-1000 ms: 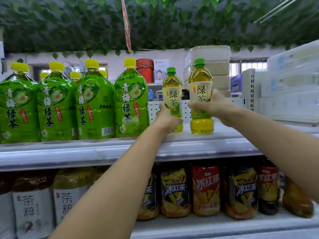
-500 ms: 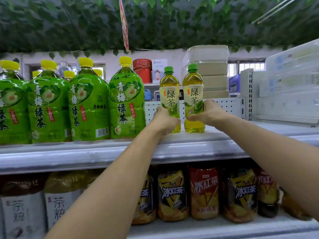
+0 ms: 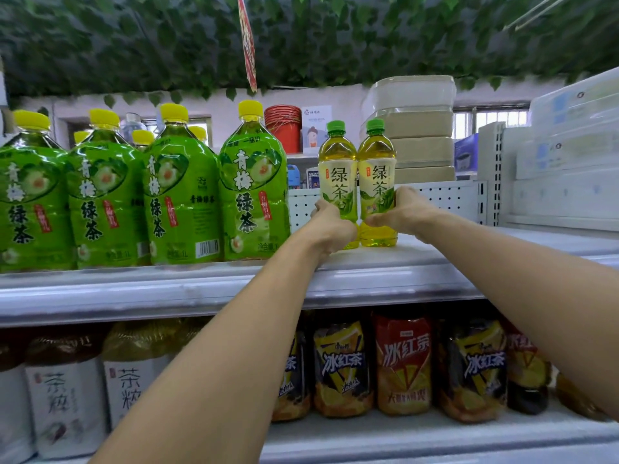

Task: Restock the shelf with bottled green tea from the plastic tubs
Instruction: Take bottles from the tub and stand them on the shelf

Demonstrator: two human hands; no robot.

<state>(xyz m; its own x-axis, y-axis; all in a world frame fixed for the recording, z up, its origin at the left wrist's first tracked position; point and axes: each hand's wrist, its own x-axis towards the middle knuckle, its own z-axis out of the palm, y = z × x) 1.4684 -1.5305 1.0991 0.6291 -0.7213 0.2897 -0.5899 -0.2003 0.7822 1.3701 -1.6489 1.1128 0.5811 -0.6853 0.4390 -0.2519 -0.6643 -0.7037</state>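
- A white shelf (image 3: 418,262) runs across at about chest height, with a second shelf (image 3: 402,433) below it. Leafy green garlands (image 3: 335,45) hang overhead.
- Large green tea jugs (image 3: 181,199) with yellow caps fill the left half of the upper shelf, standing upright in a tight row with labels facing forward, as stock is normally faced for shoppers.
- On the lower shelf stand iced tea bottles (image 3: 402,366) in yellow and red wrappers, with pale-labelled bottles (image 3: 67,406) to their left.
- Stacked pale packs (image 3: 415,125) sit behind the upper shelf, and red cups (image 3: 283,125) are further left.
- Two bare forearms reach up and forward from below.
- The left hand (image 3: 331,229) grips the lower body of the left small green tea bottle (image 3: 336,175), fingers curled round it.
- The right hand (image 3: 402,214) grips the right small green tea bottle (image 3: 376,172) the same way, low on the waist, probably to steady it as it settles.
- The two small bottles stand upright, touching side by side, just right of the last big jug, in the open stretch of shelf. Their bases appear to rest on the shelf, though the hands partly hide this.
- No plastic tub is in view.
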